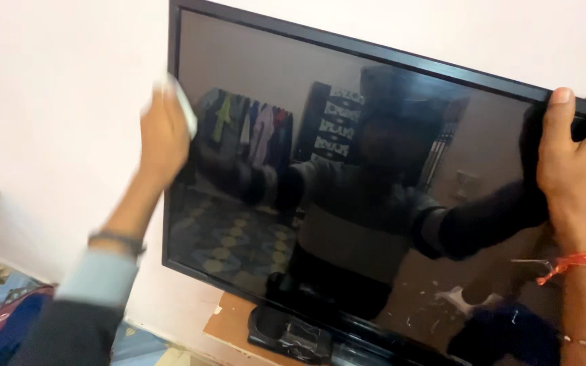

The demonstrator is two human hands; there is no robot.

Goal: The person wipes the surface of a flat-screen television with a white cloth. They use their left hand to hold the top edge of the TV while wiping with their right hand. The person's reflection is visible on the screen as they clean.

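Screen: flat black television [347, 196] stands tilted on its black base [291, 333], which rests on a brown board at 6 o'clock; a pale wall is behind it.
Left hand: left hand [163, 135], blurred, is at the screen's left edge near 10 o'clock, fingers clenched on a white cloth [183, 103] pressed against the glass.
Right hand: right hand [578, 166] is at 3 o'clock, fingers grasping the upper right corner of the frame, thumb laid over the front bezel.
Wrist: an orange thread [574, 262] circles the right wrist.
Risk: judged from the tilt, the set could slip or tip off its base if the right hand's hold loosens, or if the cloth hand pushes too hard.
Risk, minor: thumb on the bezel may smear the glass.
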